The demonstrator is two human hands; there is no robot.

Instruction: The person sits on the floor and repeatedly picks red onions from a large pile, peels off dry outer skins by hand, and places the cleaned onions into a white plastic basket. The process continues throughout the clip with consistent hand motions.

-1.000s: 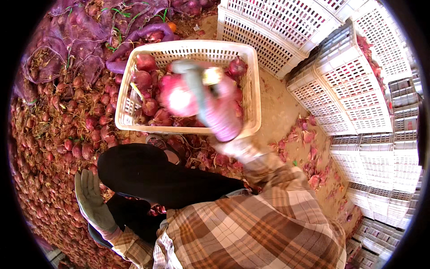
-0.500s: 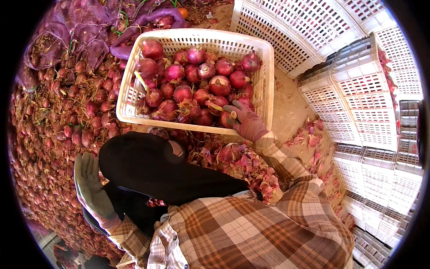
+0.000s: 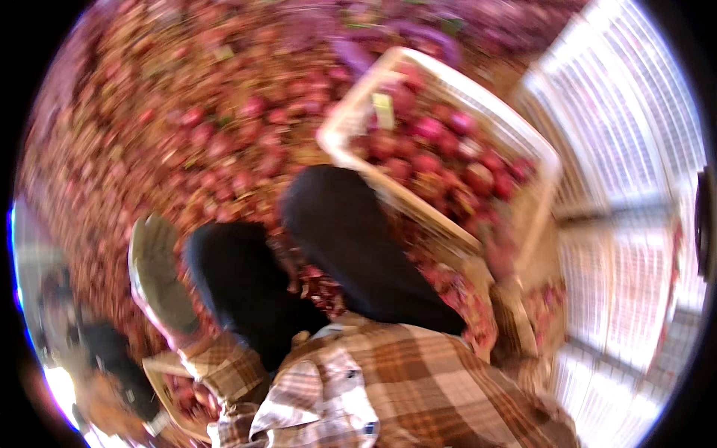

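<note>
A cream plastic crate (image 3: 337,142) holding red onions (image 3: 427,163) sits tilted in the view, beyond my knees. My right hand (image 3: 499,243), in a pinkish, stained glove, is at the crate's near right corner by the onions. Motion smears its fingers, so their grip cannot be made out. Off to the left, beside my knee, my left hand (image 3: 160,272) wears a grey-green glove. Its fingers are stretched out and it holds nothing, with the broad heap of onions (image 3: 202,142) lying just beyond it.
White slatted crates (image 3: 620,291) stand stacked along the right. A second crate (image 3: 160,373) with onions is at lower left, near a blurred person (image 3: 116,366) in dark clothing. Purple net sacking (image 3: 493,26) lies at the back. Loose skins (image 3: 545,306) litter the floor.
The view has swung left, so the onion crate appears turned and farther right. The lower-left crate and person now show more. My right hand remains at the crate's near right corner; my left stays outstretched.
</note>
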